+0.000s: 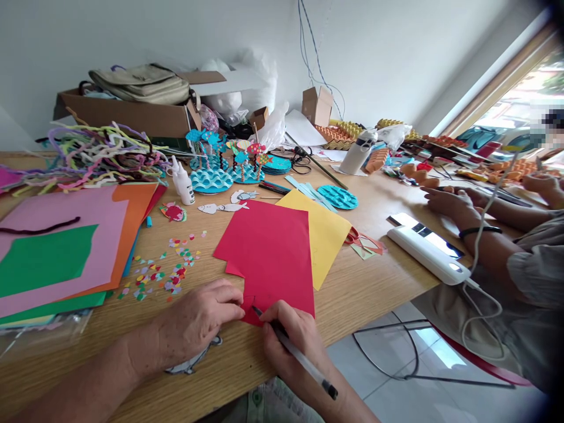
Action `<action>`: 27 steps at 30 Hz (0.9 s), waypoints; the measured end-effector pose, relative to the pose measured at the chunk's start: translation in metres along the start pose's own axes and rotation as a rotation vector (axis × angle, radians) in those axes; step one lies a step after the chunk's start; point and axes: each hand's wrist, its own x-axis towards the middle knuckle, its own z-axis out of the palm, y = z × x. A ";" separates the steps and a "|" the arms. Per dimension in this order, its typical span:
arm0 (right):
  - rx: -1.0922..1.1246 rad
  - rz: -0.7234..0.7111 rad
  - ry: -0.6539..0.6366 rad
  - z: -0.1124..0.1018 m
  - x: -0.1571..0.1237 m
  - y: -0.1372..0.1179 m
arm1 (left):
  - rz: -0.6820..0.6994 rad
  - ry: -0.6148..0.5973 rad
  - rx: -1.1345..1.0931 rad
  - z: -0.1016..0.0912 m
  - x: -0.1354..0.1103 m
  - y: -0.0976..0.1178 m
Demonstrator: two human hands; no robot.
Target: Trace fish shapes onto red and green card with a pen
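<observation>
Your left hand (200,320) lies palm-down at the near edge of the bench (374,282), its fingers (229,301) spread loose and pressing on the lower corner of the red paper (268,252) — holding it flat rather than gripping it. Your right hand (293,346) is just beside it, fingers clenched around a pen (304,364) whose tip touches that same corner of the sheet, while its capped end points back along your wrist. The red paper lies in the middle of the bench in front of you, overlapping a yellow sheet (326,232) that shows along its right side. Under your left wrist a pale paper cut-out (194,361) pokes out. To the left of the red paper there is a scatter of small coloured paper bits (163,270), and beyond them a stack with a pink sheet (66,235), a green sheet (39,258) and an orange sheet (136,205). Further back stand a white glue bottle (184,185), blue wave discs (211,179) and a tangle of pipe cleaners (97,155) in front of a cardboard box (127,114). On the right, well apart from your hands, another person's hand (445,202) rests on the bench near a long white device (429,255).
</observation>
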 end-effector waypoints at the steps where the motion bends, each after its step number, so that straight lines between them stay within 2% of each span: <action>1: 0.000 -0.011 -0.012 0.000 0.000 0.000 | -0.002 -0.001 -0.003 0.000 0.000 0.000; 5: 0.026 -0.044 -0.055 0.000 0.000 -0.001 | -0.010 -0.014 -0.012 0.000 0.000 0.000; 10: 0.041 -0.026 -0.030 -0.002 0.000 -0.003 | 0.000 0.003 0.003 0.000 0.002 0.000; 14: 0.030 -0.031 -0.061 -0.002 0.001 -0.003 | 0.016 0.005 0.018 0.000 0.002 -0.001; 20: -0.002 0.028 0.019 -0.001 0.001 -0.003 | 0.017 0.006 0.031 -0.001 0.002 -0.001; 27: -0.035 0.048 0.032 0.000 0.002 -0.003 | 0.015 0.002 0.000 0.001 0.001 -0.002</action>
